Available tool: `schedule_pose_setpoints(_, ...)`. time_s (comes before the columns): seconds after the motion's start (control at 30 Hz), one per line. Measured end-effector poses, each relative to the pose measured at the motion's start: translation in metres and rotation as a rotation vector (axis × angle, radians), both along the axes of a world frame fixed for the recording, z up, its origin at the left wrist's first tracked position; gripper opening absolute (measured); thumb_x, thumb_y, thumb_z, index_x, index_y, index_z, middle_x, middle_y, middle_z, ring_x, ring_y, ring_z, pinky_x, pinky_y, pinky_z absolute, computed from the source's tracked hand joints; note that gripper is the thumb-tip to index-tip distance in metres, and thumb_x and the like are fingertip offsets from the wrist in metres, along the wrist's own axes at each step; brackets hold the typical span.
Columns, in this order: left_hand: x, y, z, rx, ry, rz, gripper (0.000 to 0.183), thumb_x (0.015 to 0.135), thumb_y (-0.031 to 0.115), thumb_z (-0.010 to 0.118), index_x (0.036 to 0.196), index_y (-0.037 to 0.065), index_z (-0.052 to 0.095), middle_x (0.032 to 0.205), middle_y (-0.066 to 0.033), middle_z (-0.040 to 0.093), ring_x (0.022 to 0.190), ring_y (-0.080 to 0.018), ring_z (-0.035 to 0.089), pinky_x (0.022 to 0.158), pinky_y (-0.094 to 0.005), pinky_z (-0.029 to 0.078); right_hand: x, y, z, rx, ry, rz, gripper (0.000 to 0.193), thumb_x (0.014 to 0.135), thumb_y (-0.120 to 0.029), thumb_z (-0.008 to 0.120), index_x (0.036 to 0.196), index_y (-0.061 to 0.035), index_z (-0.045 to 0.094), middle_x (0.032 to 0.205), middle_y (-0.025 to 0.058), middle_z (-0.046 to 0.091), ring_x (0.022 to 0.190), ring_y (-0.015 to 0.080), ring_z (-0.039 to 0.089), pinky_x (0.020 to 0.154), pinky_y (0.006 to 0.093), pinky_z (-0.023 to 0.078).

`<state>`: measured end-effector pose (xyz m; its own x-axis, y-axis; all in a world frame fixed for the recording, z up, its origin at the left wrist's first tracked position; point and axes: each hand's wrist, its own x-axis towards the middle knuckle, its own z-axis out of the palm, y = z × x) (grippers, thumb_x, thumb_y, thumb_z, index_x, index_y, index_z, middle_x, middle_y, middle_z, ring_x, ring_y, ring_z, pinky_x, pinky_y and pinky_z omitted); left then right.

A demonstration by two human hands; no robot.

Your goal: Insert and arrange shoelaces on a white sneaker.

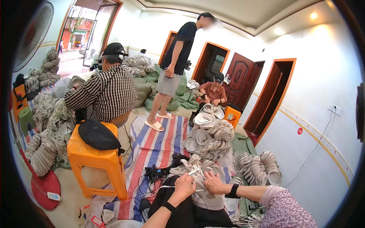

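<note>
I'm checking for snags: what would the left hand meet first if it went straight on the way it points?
The left hand would likely meet the white strap just ahead first, with pale shoe pieces beyond; depth is hard to judge here.

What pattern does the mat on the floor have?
The mat has red, white and blue stripes; the head view shows it best.

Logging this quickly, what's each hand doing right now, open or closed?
Left hand: closed, apparently pinching a white lace.
Right hand: partly curled over the pale shoe; whether it grips anything can't be told.
</note>
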<state>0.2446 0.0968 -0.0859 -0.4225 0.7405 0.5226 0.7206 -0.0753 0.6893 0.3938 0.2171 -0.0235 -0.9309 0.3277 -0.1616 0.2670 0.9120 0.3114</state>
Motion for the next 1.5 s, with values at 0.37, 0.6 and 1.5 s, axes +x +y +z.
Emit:
schedule_pose_setpoints(0.37,0.024,0.011,0.006,0.561,0.070,0.079,0.031,0.081,0.018,0.065,0.104,-0.003,0.064,0.099,-0.0248,0.066,0.096,-0.0438,0.062,0.083,-0.0508,0.049,-0.122,-0.030,0.071,-0.156,0.682,0.815,0.014,0.077,-0.007,0.055,0.078,0.0058,0.060,0.094,0.0195,0.057,0.104,0.0390,0.051,0.094,0.0456,0.041)
schedule_pose_setpoints(0.6,0.010,0.011,0.029,0.042,-0.814,-0.345,0.026,0.097,0.014,0.053,0.104,-0.004,0.072,0.061,-0.0054,0.062,0.057,-0.0096,0.057,0.055,-0.0265,0.046,-0.053,0.035,0.133,-0.740,0.366,0.100,0.017,0.089,-0.015,0.070,0.085,0.0010,0.065,0.073,0.0046,0.062,0.066,0.0097,0.056,0.059,0.0294,0.044)
schedule_pose_setpoints(1.5,-0.002,-0.027,0.079,0.110,-1.123,-0.071,0.035,0.100,0.008,0.050,0.131,-0.007,0.055,0.076,0.0028,0.052,0.070,-0.0053,0.049,0.068,-0.0185,0.039,0.082,0.045,-0.001,-1.231,0.694,-0.161,0.006,0.079,0.003,0.063,0.081,0.0016,0.057,0.082,0.0053,0.063,0.075,0.0138,0.059,0.070,0.0294,0.048)
